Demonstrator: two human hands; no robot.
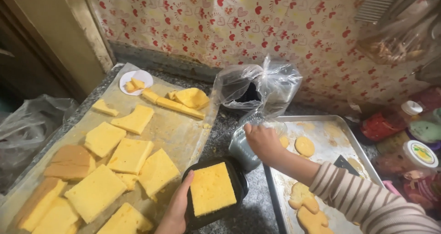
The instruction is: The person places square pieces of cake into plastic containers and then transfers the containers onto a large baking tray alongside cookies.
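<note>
- Yellow sponge cake square [212, 188] sits flat in a black plastic tray [239, 181], filling most of it
- L hand [177, 206] comes up from bottom edge, fingers pressed vs the tray's left rim, thumb side twd the cake; steadying the tray, not wrapped round it
- R hand [263, 142], striped sleeve [367, 199] behind it, is just above & right of the tray; fingers closed over the top of a small clear plastic container [242, 147] w/ greyish contents, gripping it
- container stands on dark speckled counter [223, 130], touching or nearly touching the tray's far corner; can't tell which
- left of L hand: sheet of baking paper [177, 128] w/ many more cut cake squares [130, 156], some browned on the side, plus long trimmed strips [177, 106] further away
- small white plate [144, 75] w/ a few cake scraps at the far end of the paper
- right of & under R forearm: metal baking tray [321, 121] w/ round cake cut-outs [304, 146] & crumbs, dark scraper [346, 164] lying on it
- beyond R hand: crumpled clear plastic bag [257, 84] against the heart-pattern wall covering [257, 18]
- far right of R arm: jars & tubs w/ lids [415, 151], partly blurred
</note>
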